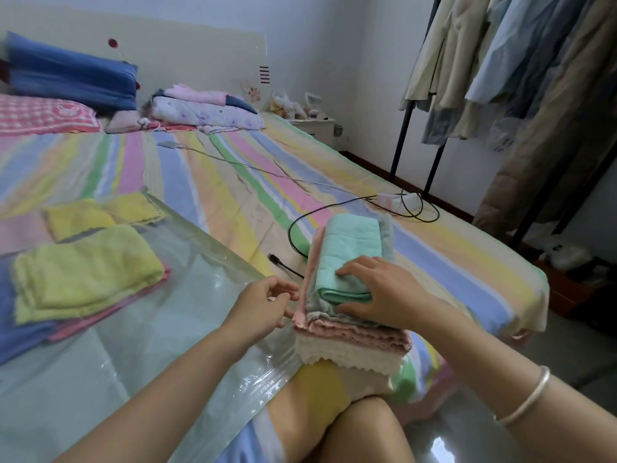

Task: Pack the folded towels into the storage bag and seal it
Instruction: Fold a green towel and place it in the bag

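Terry-soft towel stack (pixel 350 315) under your right hand (pixel 387 295), fingers spread flat on mint towel (pixel 350 255), pressing, not gripping. Left hand (pixel 263 309) loosely curled, pinching nothing, at stack's near corner. Clear storage bag (pixel 133 345) just left: slippery. Stack light, floppy; clamp both sides, low.

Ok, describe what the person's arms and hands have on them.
Both forearms are bare, with no sleeves in view. The right wrist carries a thin, plain silver-coloured bangle. The left hand and right hand wear no gloves; no rings or watch can be seen.
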Demonstrator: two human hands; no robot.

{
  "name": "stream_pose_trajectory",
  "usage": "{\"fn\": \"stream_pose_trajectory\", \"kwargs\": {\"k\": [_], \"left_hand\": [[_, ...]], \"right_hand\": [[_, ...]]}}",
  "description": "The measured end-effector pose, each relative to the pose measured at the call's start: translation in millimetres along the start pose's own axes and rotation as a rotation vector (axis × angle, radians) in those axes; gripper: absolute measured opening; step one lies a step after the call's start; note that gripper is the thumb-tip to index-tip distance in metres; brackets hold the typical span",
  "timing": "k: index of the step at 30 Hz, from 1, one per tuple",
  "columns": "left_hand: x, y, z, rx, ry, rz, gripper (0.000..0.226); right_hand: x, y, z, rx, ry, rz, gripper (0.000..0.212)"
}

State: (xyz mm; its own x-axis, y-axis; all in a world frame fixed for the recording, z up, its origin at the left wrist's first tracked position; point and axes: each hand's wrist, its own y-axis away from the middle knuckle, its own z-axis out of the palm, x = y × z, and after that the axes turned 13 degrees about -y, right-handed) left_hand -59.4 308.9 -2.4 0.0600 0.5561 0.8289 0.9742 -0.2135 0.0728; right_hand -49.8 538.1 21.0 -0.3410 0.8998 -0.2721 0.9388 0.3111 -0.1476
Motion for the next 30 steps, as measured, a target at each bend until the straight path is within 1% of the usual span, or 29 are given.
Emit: {"fn": "stream_pose_trajectory", "kwargs": {"k": [3,6,8,10,14,17,19,21,24,26,28,30], "left_hand": [[-0.5,0.2,1.7,-0.01,0.004,0.003,0.026],[-2.9,2.6,3.2,-0.018,0.007,0.01,0.026],[-3.0,4.8,3.0,-0.013,0.009,0.011,0.026],[-2.4,6.8,1.8,-0.002,0.003,0.014,0.026],[-1.5,11.1,-4.0,0.046,-0.005,0.028,0.027],[-1.4,15.2,-10.7,0.055,0.064,0.037,0.029],[-1.3,18.4,-13.2,0.032,0.147,0.038,0.029],[-3.7,21.7,-15.6,-0.036,0.313,0.046,0.035],[-12.1,27.8,-25.6,-0.243,0.686,0.007,0.067],[-18.9,36.4,-32.7,-0.333,0.793,0.008,0.077],[-28.5,46.4,-36.4,-0.303,0.846,-0.007,0.089],[-41.7,56.5,-41.7,-0.236,0.905,-0.06,0.098]], "right_hand": [[3.6,-0.8,-3.7,-0.015,-0.022,0.007,0.056],[3.2,-0.1,-1.4,-0.009,0.047,0.064,0.055],[0.1,1.3,6.5,0.032,0.107,0.087,0.053],[-0.7,1.7,14.1,0.106,0.114,0.085,0.048],[-3.1,3.3,11.2,0.248,-0.054,0.118,0.034],[-20.8,7.4,-5.3,0.321,-0.202,0.124,0.023],[-41.1,11.5,-18.1,0.361,-0.388,0.106,0.013],[-65.4,16.9,-28.4,0.345,-0.692,0.114,0.013],[-97.5,19.9,-31.1,0.247,-1.161,0.241,0.016],[-110.3,16.4,-22.4,0.19,-1.445,0.38,0.012],[-120.6,11.6,-10.3,0.114,-1.655,0.523,0.008],[-129.5,6.9,5.3,0.012,-1.844,0.624,0.01]]}}
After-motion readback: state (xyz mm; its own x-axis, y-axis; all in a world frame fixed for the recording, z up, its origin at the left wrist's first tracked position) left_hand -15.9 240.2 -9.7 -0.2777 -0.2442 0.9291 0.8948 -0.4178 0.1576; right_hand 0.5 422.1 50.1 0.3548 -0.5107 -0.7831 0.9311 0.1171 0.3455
